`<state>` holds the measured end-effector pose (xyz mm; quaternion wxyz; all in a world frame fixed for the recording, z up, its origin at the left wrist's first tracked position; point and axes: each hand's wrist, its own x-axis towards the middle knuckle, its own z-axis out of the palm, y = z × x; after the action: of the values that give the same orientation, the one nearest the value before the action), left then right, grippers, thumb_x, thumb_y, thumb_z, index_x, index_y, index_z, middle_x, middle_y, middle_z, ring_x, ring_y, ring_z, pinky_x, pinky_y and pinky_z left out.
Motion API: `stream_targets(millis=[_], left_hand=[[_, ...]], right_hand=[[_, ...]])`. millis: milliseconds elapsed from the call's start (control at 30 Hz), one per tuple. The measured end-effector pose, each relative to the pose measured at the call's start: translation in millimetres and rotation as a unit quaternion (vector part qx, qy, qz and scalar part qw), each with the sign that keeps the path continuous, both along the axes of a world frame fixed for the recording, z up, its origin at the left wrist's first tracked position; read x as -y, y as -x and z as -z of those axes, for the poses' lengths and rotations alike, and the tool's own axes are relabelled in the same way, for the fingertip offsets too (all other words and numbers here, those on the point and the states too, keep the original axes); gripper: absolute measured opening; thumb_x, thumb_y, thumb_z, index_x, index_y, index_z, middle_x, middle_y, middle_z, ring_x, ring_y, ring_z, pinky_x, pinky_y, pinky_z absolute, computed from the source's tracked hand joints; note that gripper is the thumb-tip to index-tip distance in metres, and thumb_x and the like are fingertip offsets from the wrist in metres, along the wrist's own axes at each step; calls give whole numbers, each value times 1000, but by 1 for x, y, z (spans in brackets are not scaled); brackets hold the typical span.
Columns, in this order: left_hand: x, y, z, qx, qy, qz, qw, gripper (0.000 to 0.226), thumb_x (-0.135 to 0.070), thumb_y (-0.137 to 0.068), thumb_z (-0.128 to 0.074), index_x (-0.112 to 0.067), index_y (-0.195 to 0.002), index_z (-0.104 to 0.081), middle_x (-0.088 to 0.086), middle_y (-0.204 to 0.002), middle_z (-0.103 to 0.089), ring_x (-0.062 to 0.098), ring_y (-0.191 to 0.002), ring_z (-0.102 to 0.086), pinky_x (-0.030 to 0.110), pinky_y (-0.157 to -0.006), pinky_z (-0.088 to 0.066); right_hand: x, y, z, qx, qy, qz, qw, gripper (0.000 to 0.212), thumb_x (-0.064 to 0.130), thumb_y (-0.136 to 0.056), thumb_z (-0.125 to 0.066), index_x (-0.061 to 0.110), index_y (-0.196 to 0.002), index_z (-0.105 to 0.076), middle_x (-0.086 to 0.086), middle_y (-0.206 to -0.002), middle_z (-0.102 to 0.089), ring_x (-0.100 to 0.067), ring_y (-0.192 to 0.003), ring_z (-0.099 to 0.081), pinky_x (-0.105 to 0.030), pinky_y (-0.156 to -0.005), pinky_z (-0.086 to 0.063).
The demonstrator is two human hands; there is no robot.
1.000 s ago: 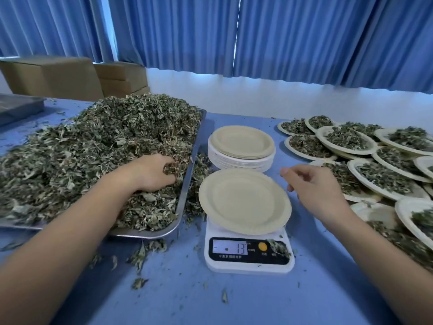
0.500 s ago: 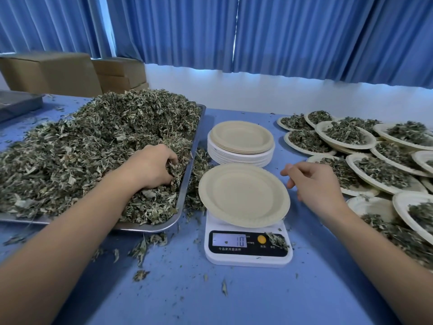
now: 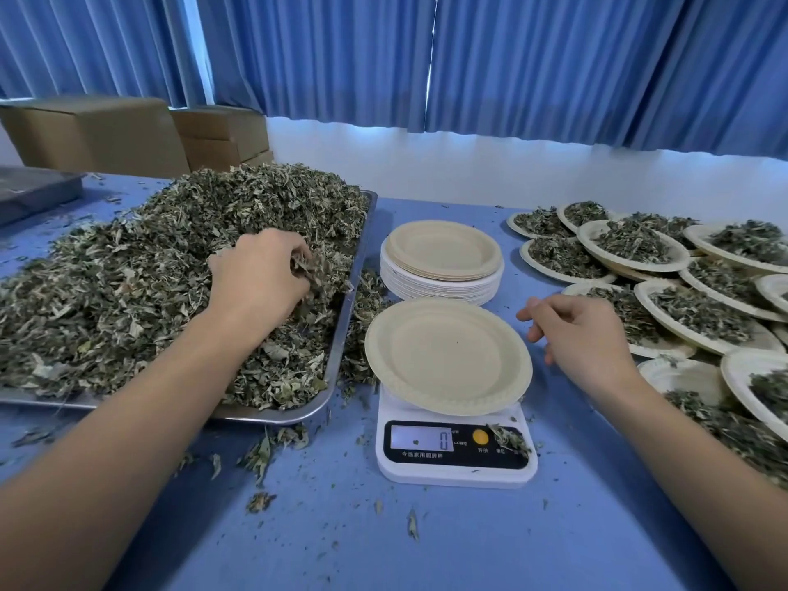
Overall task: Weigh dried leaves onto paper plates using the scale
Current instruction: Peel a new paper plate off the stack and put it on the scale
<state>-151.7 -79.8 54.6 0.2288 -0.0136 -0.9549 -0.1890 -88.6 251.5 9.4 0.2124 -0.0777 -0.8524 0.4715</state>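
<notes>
My left hand (image 3: 260, 279) sits in the heap of dried leaves (image 3: 119, 292), fingers curled round a clump of them. The heap spreads away to the left of that hand and beyond it, filling the metal tray (image 3: 264, 415) (some has spilled over the rim onto the blue table (image 3: 324, 526)). Just right of my left hand, past the rim, stands a stack of empty paper plates (image 3: 443, 266). Nearer to me than the stack, between my two hands, one empty paper plate (image 3: 447, 356) rests on the white kitchen scale (image 3: 456, 471), whose display reads 0. A few leaf scraps lie on the scale's front panel. My right hand (image 3: 584, 339) hovers just right of that plate, fingers loosely curled, holding nothing. Right of it and beyond it, the filled plates (image 3: 631, 245) overlap one another, each carrying leaves.
</notes>
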Motion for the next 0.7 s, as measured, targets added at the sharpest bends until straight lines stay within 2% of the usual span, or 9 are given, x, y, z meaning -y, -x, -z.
stream_targets(millis=[67, 100, 133, 200, 333, 467, 533, 633, 700], left_hand=[[1, 2, -3, -39, -111, 12, 993, 27, -13, -81, -80, -32, -98, -70, -6, -87, -69, 16, -58, -61, 26, -54, -56], [2, 3, -4, -49, -158, 17, 986, 28, -14, -81, -82, -31, -100, -72, -1, -98, -72, 11, -51, -56, 15, -41, -46], [2, 4, -5, -49, -190, 21, 980, 29, -15, -80, -83, -30, -103, -73, 2, -103, -72, 9, -48, -52, 8, -35, -35], [1, 6, -7, -36, -239, 34, 970, 32, -15, -79, -83, -25, -108, -74, 1, -86, -68, 10, -46, -46, 9, -33, -29], [-8, -2, -18, -36, -287, 81, 954, 33, -15, -79, -84, -27, -108, -76, -6, -100, -70, 5, -72, -59, 13, -61, -44], [-40, -21, -29, 21, -325, 193, 926, 27, -12, -80, -82, -30, -100, -75, -15, -88, -75, -6, -78, -68, 13, -67, -54], [-57, -31, -31, 80, -293, 260, 917, 25, -13, -79, -83, -25, -101, -76, -11, -90, -77, 0, -82, -71, 16, -71, -58], [-73, -41, -33, 194, -212, 337, 896, 30, -13, -76, -87, -18, -104, -77, 3, -97, -77, 20, -93, -72, 37, -91, -57], [-71, -41, -36, 252, -191, 355, 880, 37, -9, -75, -88, -23, -107, -76, 0, -104, -76, 18, -96, -72, 39, -95, -57]], right_hand=[[-1, 0, 0, -2, 1, -2, 1000, 33, 35, -101, -59, 23, -76, -76, 1, -69, -71, -17, -43, -52, -49, -65, -56], [-1, 1, 1, -3, 0, -2, 1000, 33, 35, -102, -59, 23, -75, -76, 1, -69, -71, -18, -42, -52, -48, -64, -56], [-1, 1, 1, -4, 1, -2, 1000, 34, 35, -102, -59, 22, -75, -76, 1, -69, -71, -18, -41, -51, -47, -63, -55], [-2, 2, 1, -3, 3, -4, 1000, 33, 34, -102, -59, 22, -76, -76, 1, -68, -70, -17, -40, -51, -43, -61, -53], [-1, 2, 2, -2, 4, -4, 1000, 33, 33, -102, -59, 22, -76, -76, 1, -67, -69, -17, -41, -50, -39, -58, -52], [-1, 1, 1, 1, -3, -8, 1000, 32, 32, -102, -58, 20, -78, -76, 0, -68, -69, -20, -41, -52, -44, -59, -54], [-1, 0, 2, 2, -9, -8, 1000, 32, 32, -102, -58, 20, -78, -76, 0, -67, -70, -21, -40, -52, -45, -58, -54], [-2, 2, 2, 2, -7, -10, 1000, 33, 32, -102, -59, 19, -77, -76, -2, -69, -70, -21, -40, -52, -45, -59, -55], [-2, 2, 2, 4, -5, -10, 1000, 35, 32, -102, -59, 19, -74, -75, -3, -72, -71, -22, -41, -52, -45, -60, -55]])
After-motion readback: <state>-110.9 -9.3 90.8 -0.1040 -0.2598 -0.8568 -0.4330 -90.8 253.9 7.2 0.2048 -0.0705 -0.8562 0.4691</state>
